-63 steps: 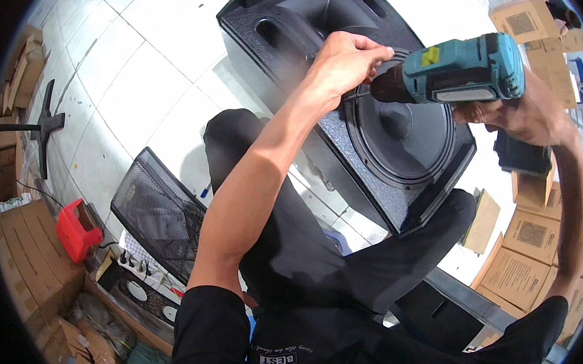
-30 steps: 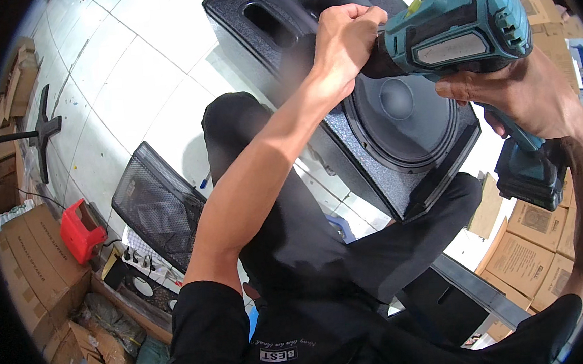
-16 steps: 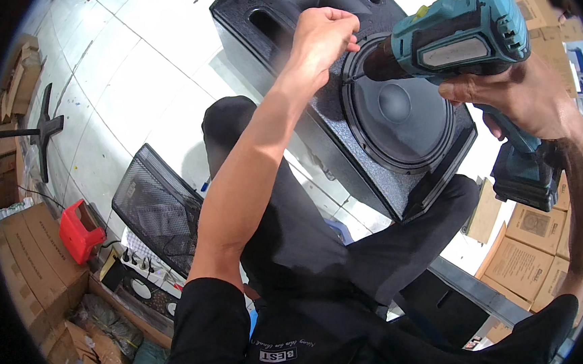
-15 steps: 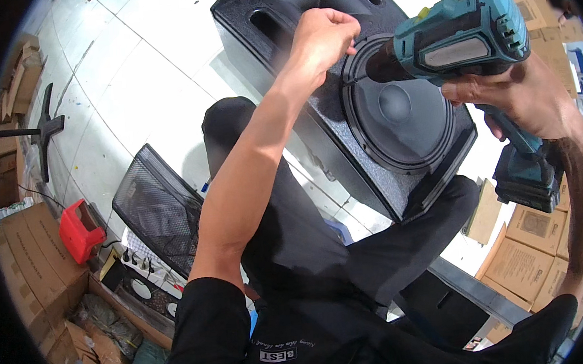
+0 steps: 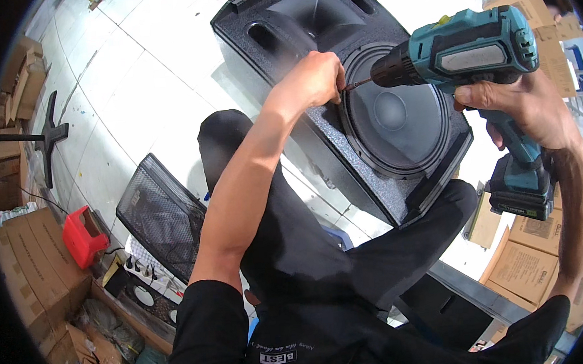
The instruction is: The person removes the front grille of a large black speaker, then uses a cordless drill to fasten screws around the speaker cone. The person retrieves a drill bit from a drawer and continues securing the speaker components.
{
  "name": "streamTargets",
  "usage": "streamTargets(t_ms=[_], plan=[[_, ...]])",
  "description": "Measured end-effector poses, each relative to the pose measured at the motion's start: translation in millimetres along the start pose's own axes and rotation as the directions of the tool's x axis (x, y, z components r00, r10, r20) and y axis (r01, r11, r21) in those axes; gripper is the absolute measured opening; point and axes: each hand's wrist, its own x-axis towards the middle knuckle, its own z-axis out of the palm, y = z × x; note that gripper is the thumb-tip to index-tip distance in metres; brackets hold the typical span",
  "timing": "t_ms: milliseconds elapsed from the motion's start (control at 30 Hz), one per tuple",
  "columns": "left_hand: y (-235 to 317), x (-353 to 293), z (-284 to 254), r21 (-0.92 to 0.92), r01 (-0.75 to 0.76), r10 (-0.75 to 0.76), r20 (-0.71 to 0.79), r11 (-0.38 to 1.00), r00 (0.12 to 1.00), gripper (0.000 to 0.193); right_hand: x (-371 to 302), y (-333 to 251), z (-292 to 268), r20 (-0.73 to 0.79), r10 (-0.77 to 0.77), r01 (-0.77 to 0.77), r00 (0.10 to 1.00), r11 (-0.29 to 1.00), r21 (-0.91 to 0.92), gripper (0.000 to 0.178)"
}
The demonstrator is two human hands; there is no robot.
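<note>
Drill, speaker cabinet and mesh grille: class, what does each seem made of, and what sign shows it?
Drill: probably hard plastic, satin teal and black, with moulded vents. Speaker cabinet: grainy black coating that glints; wood or plastic beneath, unclear. Mesh grille: likely matte black metal, a thin sheet full of holes.

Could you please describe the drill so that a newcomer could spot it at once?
Start at the large black speaker cabinet at top centre. Over its right side, the person's right hand grips the drill by its handle. Its teal-and-black pistol shape sets it apart from the brown cartons nearby.
</note>
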Motion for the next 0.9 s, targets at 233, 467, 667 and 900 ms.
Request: streamTargets(t_ms=[233, 467, 667, 900], plan=[[6.2, 1.6, 8.0, 0.077, 0.047, -0.044, -0.038, 0.996, 0.998, 0.012, -7.2, 8.1, -8.7, -0.030, 0.018, -0.017, 0.999, 0.999, 0.044, 0.040], [3.3, 1.6, -5.8, 0.059, 0.112, -0.108, -0.073, 0.992, 0.991, 0.015, -13.9, 24.9, -11.1, -0.126, 0.062, -0.056, 0.990, 0.997, 0.047, 0.041], [-4.8, -2.0, -8.8, 0.080, 0.062, -0.060, -0.034, 0.995, 0.998, 0.019, -16.7, 36.0, -13.3, -0.117, 0.061, -0.060, 0.991, 0.998, 0.016, 0.045], [-13.1, -4.9, -10.8, 0.086, 0.040, -0.038, -0.018, 0.995, 0.999, 0.025, -18.3, 40.2, -10.0, -0.145, 0.049, -0.044, 0.988, 0.998, 0.037, 0.047]])
